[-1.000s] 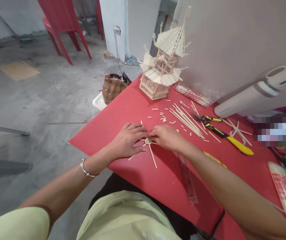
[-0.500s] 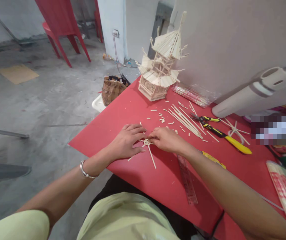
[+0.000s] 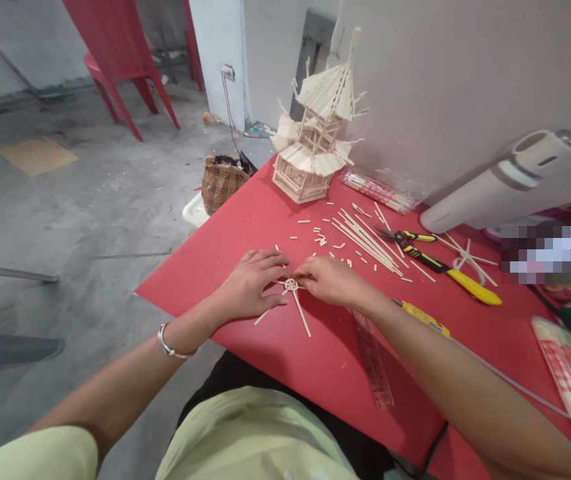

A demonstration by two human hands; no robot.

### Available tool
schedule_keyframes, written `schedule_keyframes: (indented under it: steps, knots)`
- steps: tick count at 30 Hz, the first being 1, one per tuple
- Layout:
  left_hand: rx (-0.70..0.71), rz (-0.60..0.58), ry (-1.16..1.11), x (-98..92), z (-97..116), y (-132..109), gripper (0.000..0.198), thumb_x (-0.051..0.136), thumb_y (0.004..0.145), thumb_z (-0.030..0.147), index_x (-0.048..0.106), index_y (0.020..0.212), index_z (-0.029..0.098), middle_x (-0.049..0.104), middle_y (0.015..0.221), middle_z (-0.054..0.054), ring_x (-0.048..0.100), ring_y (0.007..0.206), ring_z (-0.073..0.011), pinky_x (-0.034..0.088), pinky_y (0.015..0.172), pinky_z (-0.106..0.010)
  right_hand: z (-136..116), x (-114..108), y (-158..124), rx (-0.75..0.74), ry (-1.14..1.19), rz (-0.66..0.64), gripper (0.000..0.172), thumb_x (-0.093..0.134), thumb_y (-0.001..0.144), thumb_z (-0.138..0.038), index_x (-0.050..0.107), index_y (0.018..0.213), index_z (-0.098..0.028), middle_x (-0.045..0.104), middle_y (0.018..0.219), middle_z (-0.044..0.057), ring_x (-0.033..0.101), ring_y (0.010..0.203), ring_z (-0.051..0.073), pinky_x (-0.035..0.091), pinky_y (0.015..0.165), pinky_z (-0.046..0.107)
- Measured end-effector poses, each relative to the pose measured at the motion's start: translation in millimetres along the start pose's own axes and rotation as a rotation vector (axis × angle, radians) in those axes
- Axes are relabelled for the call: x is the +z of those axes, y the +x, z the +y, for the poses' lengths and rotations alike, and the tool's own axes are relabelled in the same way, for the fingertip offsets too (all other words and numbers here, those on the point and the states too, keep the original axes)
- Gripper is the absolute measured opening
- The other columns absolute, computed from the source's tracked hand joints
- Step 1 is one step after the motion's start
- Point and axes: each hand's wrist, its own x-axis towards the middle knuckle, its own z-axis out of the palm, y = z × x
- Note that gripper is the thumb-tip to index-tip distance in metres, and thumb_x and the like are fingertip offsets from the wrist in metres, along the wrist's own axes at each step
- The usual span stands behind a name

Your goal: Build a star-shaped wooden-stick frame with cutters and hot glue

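Observation:
A small spoked frame of thin wooden sticks [image 3: 291,285] lies flat on the red table near its front edge, with a ring-shaped hub and several long spokes. My left hand [image 3: 250,283] rests over its left side, fingers stretched out and thumb apart, partly covering the spokes. At the right of the hub, my right hand [image 3: 328,279] has its thumb and fingers pinched together; whatever is between the fingertips is hidden. Beyond my hands lie short cut stick pieces [image 3: 320,240] and a bunch of long sticks [image 3: 365,240].
A stick-built pagoda model [image 3: 310,147] stands at the back. Yellow-black cutters [image 3: 445,269], a yellow-handled tool with a cord [image 3: 425,319], a clear ruler [image 3: 372,360] and packaged sticks [image 3: 565,373] lie rightward. A white cylinder [image 3: 485,190] leans there. The red table [image 3: 190,267] ends at left.
The view has shifted slightly. My right forearm shows more of the yellow-handled tool and its cord than before. Both hands stay at the stick frame in nearly the same pose.

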Motion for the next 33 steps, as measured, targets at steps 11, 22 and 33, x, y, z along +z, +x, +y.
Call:
schedule_keyframes:
  steps: [11, 22, 33]
  knots:
    - [-0.014, -0.012, -0.002, -3.7, 5.6, 0.7, 0.035, 0.067, 0.091, 0.047, 0.070, 0.117, 0.024, 0.064, 0.142, -0.011, 0.052, 0.138, -0.0334, 0.039, 0.112, -0.051, 2.3, 2.7, 1.7, 0.026, 0.048, 0.016, 0.028, 0.056, 0.095, -0.034, 0.079, 0.111, -0.032, 0.078, 0.109, 0.002, 0.069, 0.096, 0.019, 0.039, 0.068, 0.025]
    - [0.006, -0.006, 0.018, -2.3, 4.4, 0.4, 0.034, 0.069, 0.090, 0.045, 0.071, 0.116, 0.023, 0.065, 0.141, -0.011, 0.053, 0.137, -0.0334, 0.039, 0.112, -0.052, 0.1, 0.5, 6.6, 0.013, 0.009, 0.027, 0.027, 0.057, 0.091, -0.030, 0.082, 0.102, -0.031, 0.078, 0.103, 0.001, 0.067, 0.090, 0.018, 0.032, 0.062, 0.027]
    - [0.013, 0.009, 0.015, 1.2, 1.7, 0.2, 0.035, 0.069, 0.090, 0.048, 0.070, 0.115, 0.023, 0.065, 0.139, -0.011, 0.053, 0.136, -0.0326, 0.038, 0.113, -0.050, -6.3, -2.5, 6.3, 0.018, -0.069, 0.019, 0.029, 0.055, 0.092, -0.030, 0.082, 0.102, -0.032, 0.077, 0.103, 0.002, 0.066, 0.090, 0.018, 0.035, 0.066, 0.026]
